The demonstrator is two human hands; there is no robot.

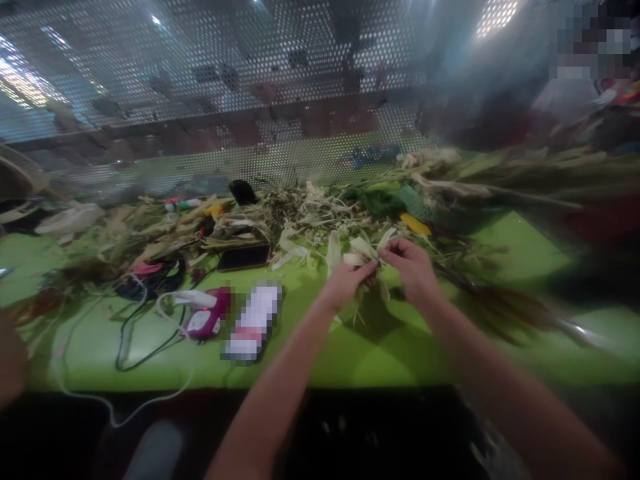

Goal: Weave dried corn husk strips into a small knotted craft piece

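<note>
Above the green tabletop, my left hand (346,281) is closed around the base of a bunch of pale green leaf strips (364,248), which look like husks. The strips fan upward, and thin stems or ends hang below the fist. My right hand (411,265) pinches one strip at the bunch's right side, thumb against fingers. Both hands are close together, nearly touching. Just behind them lies a heap of dry leaves and stalks (320,207). The exact joint of the strips is hidden by my fingers.
A phone with a lit screen (254,320) lies left of my forearm, beside a purple-and-white power socket (205,320) with looping cables. Behind them is a dark phone (243,257). Blurred scissors-like tools (520,303) lie right. A perforated metal panel (300,133) closes the back.
</note>
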